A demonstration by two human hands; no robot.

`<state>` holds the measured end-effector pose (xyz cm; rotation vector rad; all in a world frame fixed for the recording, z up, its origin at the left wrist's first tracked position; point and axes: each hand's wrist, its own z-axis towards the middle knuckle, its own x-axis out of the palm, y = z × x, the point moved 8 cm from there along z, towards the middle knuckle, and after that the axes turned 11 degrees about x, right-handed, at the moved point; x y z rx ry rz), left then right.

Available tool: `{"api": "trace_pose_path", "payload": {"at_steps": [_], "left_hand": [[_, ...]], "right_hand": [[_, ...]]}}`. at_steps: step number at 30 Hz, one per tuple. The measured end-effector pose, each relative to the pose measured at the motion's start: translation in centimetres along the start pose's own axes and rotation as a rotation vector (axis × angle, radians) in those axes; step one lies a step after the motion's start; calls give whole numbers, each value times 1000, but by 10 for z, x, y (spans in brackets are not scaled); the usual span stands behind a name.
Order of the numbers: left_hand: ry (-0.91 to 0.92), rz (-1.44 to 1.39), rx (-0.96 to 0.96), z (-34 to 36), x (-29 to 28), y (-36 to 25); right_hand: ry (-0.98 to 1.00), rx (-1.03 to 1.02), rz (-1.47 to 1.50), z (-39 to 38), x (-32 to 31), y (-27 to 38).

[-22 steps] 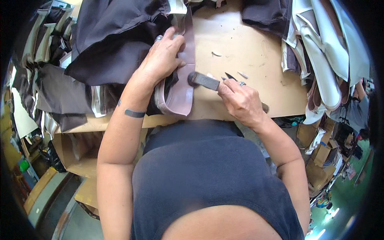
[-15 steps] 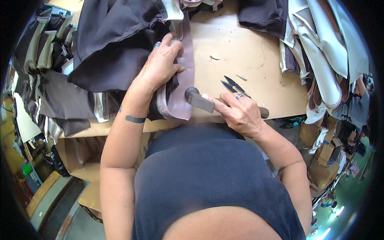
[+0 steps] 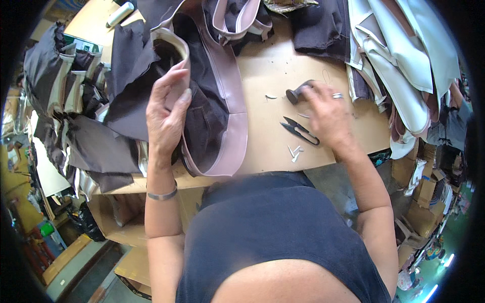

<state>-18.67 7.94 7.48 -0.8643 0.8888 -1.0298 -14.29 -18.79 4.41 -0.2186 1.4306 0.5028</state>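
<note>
My left hand (image 3: 165, 113) is closed on the edge of a dark brown fabric piece (image 3: 202, 108), thumb on one side and fingers on the other. The piece stands in a loop, bordered by a pale pink band (image 3: 236, 134). To the right, my right hand (image 3: 331, 116), smeared by motion, has its fingers around a hammer (image 3: 292, 97) with a round dark head. The hand hides most of the handle. Black thread snips (image 3: 299, 130) lie on the table just left of this hand, blades apart. Several small white slips (image 3: 295, 153) are below them.
A pile of white-and-brown fabric pieces (image 3: 399, 60) hangs over the tan table (image 3: 268, 146) on the right. More dark pieces (image 3: 98, 131) are stacked at left. At the far left lies a pale cylinder (image 3: 119, 15). Cardboard boxes (image 3: 118, 217) stand below the table.
My right hand has carried the hammer away from the pink band, up and right beyond the snips. My left hand has shifted left and lifted the edge, opening the banded piece into a loop.
</note>
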Motion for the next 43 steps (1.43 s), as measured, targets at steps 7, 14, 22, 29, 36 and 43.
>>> {"api": "trace_pose_path", "payload": {"at_steps": [7, 14, 22, 29, 36, 43], "left_hand": [[-316, -283, -3, 3, -52, -27], [-124, 886, -40, -4, -133, -44], [-108, 828, -327, -10, -176, 1], [-129, 962, -143, 4, -182, 26], [-45, 332, -246, -2, -118, -18], [77, 906, 223, 3, -39, -87]], "right_hand": [[97, -385, 174, 26, 52, 101], [-112, -609, 620, 28, -54, 132], [-169, -682, 599, 10, -83, 131], [-63, -667, 517, 10, -70, 133], [-308, -252, -52, 61, -60, 66], [546, -261, 725, 53, 16, 203]]}}
